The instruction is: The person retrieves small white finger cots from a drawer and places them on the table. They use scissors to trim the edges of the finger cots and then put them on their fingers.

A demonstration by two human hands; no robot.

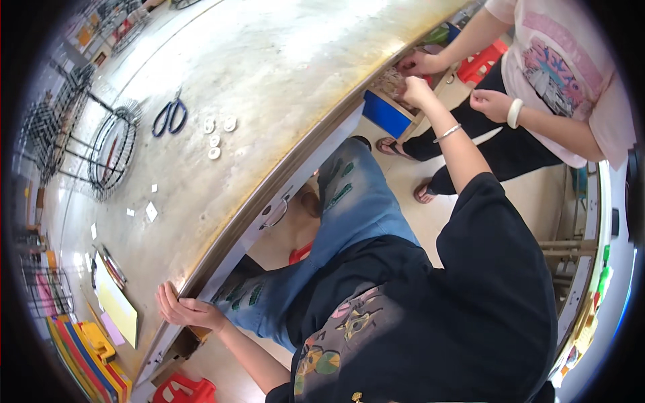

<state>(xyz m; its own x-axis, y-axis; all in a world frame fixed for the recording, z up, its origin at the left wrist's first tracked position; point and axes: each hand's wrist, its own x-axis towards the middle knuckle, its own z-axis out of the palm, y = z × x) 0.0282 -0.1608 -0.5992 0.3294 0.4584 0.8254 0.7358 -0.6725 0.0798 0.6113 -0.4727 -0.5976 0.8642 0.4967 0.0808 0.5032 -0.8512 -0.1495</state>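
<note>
Left hand [185,311] open at the table [269,80], right hand [418,92], grip unclear, seemingly searches the table's drawer [457,88], next needing careful picking.

Our left forearm [254,350] extends out to the left, left hand [187,311] with fingers [168,305] loosely bent, our right arm [465,158] stretches far forward, right hand [420,93] angled at the wrist, its fingertips hard to make out

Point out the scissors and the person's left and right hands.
Scissors [175,103]: head view, where the dark-blue handles meet.
Left hand [183,309]: head view, middle of the hand.
Right hand [419,93]: head view, middle of the hand.
</note>
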